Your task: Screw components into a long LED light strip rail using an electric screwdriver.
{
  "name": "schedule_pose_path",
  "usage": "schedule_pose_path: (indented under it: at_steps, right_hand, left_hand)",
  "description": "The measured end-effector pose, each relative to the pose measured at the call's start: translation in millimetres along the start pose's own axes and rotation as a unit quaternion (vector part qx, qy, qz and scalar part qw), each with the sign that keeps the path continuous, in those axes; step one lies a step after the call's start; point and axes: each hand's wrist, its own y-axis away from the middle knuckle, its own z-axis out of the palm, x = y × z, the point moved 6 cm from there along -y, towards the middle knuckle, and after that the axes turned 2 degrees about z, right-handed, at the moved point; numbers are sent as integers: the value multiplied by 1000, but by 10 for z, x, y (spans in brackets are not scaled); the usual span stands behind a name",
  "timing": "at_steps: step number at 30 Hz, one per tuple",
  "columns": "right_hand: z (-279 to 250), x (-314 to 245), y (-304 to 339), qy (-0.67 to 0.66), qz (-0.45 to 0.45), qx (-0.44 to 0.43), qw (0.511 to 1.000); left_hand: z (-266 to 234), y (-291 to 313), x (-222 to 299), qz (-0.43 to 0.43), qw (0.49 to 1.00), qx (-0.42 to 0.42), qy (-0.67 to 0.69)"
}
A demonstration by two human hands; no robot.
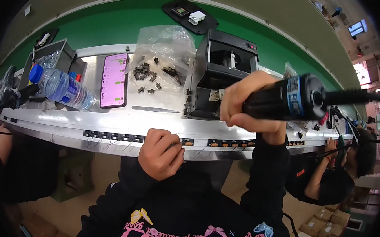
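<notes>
My right hand is wrapped around a black corded electric screwdriver with a blue label. It is raised in front of a black box-shaped machine, which looks like a screw feeder; the driver's tip is hidden behind my fingers. My left hand is closed at the bench's front edge, over a row of small black parts with thin wires. Whatever lies under its fingers cannot be made out. Right of it the row continues with orange-marked parts.
Behind the row are a phone, a tilted water bottle, a clear bag and loose black parts. A grey bin holds small pieces. Another person works at the right; another's arm shows at far left.
</notes>
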Motion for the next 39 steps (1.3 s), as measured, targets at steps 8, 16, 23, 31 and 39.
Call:
schedule_pose_path:
  at_steps: [8, 16, 23, 31, 39]
  right_hand:
    - [79, -48, 402, 151, -80, 397, 902]
    - [713, 108, 476, 34, -30, 392, 919]
    - [812, 357, 480, 106, -14, 361, 926]
    - [859, 332, 489, 212, -37, 286, 934]
    - [946, 387, 505, 148, -65, 225, 961]
  left_hand:
    - [37, -26, 19, 25, 1000, 3, 3]
    - [53, -7, -10, 25, 1000, 17, 6]
    - [38, 5, -21, 21, 1000, 14, 12]
    - [35, 11, -35, 23, 999, 22, 21]
    - [49, 3, -24, 23, 999, 34, 24]
